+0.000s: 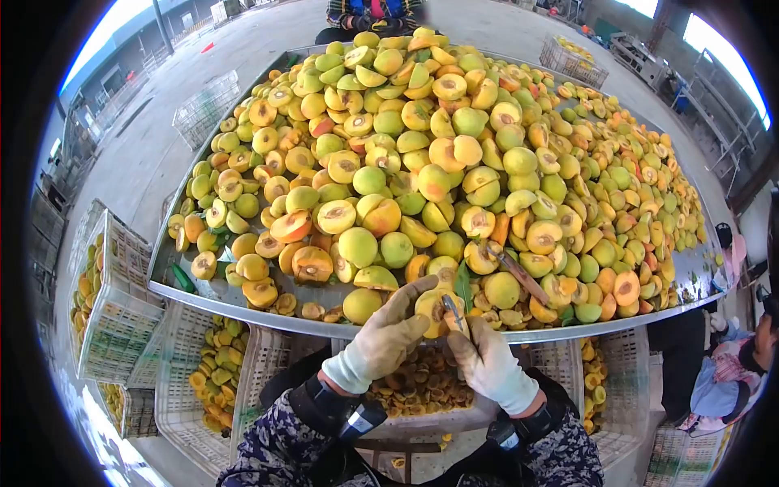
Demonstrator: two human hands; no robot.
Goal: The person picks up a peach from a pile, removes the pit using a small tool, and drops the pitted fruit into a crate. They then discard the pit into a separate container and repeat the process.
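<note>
My left hand (381, 339), in a soiled white glove, grips a yellow peach (428, 305) just over the front edge of the metal table (324, 326). In my gloved right hand (491, 365) is a small knife (456, 315) with a light wooden handle, its metal tip right at the peach. Beyond both hands rises a big heap of yellow-green peaches (369, 180), many cut in half with brown pits or hollows showing. A second knife with a brown wooden handle (524, 278) lies on the heap, right of my hands.
Below my hands a container holds brown pits and scraps (422, 381). Plastic crates of peaches stand left (122, 304), below left (174, 381) and right (629, 373). One person (377, 12) sits across the table, another (726, 373) at the right.
</note>
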